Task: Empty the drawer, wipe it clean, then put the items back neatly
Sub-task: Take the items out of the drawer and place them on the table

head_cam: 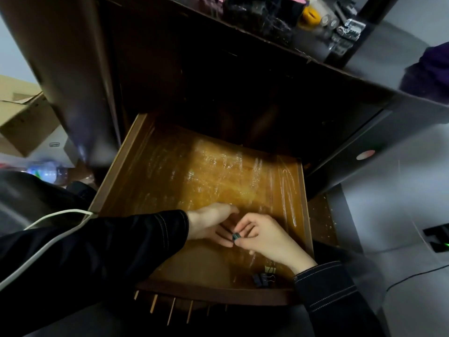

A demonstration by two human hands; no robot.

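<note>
The wooden drawer (116, 181) is pulled out below the desk, its floor lined with wrinkled clear plastic film (218, 171). Both hands are inside it near the front. My right hand (264, 237) pinches a small green binder clip (236, 236) between thumb and fingers. My left hand (211, 224) lies beside it with fingers extended, touching the clip and the right fingers. Two black binder clips (261, 279) lie at the drawer's front right corner, just under my right wrist. The rest of the drawer floor shows only the film.
The desk top (279, 42) above carries dark containers, a yellow tape roll (311, 14) and a stapler (349, 27). Cardboard boxes (21, 117) stand at the left. A white cable (53, 239) crosses my left sleeve. A grey cabinet (401, 190) stands on the right.
</note>
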